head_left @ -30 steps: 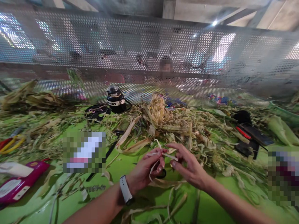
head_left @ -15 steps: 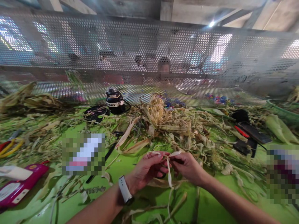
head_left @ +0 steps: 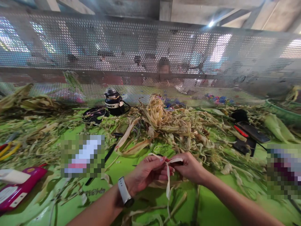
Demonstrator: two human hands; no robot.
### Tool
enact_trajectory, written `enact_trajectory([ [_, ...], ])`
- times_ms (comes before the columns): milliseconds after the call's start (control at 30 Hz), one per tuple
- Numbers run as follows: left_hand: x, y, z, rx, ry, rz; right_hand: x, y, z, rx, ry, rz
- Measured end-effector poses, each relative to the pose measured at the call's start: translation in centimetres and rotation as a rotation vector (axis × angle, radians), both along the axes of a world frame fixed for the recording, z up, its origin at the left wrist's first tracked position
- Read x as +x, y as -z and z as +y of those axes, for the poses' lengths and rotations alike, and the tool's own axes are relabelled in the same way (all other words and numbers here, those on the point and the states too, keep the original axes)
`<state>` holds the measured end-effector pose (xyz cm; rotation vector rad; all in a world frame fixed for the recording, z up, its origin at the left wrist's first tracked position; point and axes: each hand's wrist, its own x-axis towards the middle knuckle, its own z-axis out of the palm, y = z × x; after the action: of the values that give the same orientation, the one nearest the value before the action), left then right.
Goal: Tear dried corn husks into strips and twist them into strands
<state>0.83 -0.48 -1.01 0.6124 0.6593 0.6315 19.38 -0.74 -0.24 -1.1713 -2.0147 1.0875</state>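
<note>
The left hand (head_left: 145, 172), with a watch (head_left: 123, 187) on its wrist, and the right hand (head_left: 191, 167) both pinch a thin, pale husk strip (head_left: 167, 183) with their fingers, and 1 long end hangs down between the 2 hands. The strip is on the near side of the big dry husk pile (head_left: 156, 114), above the green counter (head_left: 124, 164). A black bottle (head_left: 114, 102) with a white band stands to the left of that pile, and a green basket (head_left: 279, 110) sits far to its right.
</note>
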Motion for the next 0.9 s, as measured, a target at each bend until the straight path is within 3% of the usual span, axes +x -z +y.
enact_trajectory([
  [133, 0.2, 0.1, 0.0, 0.049, -0.061, 0.033, 0.0, 0.1, 0.1, 0.051, -0.013, -0.065],
  [267, 0.4, -0.1, 0.1, 0.13, -0.112, 0.138, 0.0, -0.9, 0.0, 0.095, 0.007, -0.096],
  [400, 0.2, -0.3, 0.1, 0.215, -0.09, 0.17, 0.4, -2.0, -0.1, 0.023, -0.06, -0.018],
  [633, 0.1, 0.0, 0.3, 0.03, -0.101, -0.02, 0.1, -1.1, 0.1, 0.006, -0.031, 0.012],
  [767, 0.0, 0.2, 0.6, -0.011, -0.073, -0.05, 0.2, -1.5, 0.0, -0.054, -0.053, 0.069],
  [833, -0.2, 0.0, 1.0, 0.057, -0.14, 0.057, 0.4, -1.9, 0.1, -0.038, -0.075, 0.089],
  [900, -0.6, -0.4, 1.3, 0.249, -0.298, 0.222, 0.6, -2.3, 0.1, -0.003, -0.1, 0.078],
])
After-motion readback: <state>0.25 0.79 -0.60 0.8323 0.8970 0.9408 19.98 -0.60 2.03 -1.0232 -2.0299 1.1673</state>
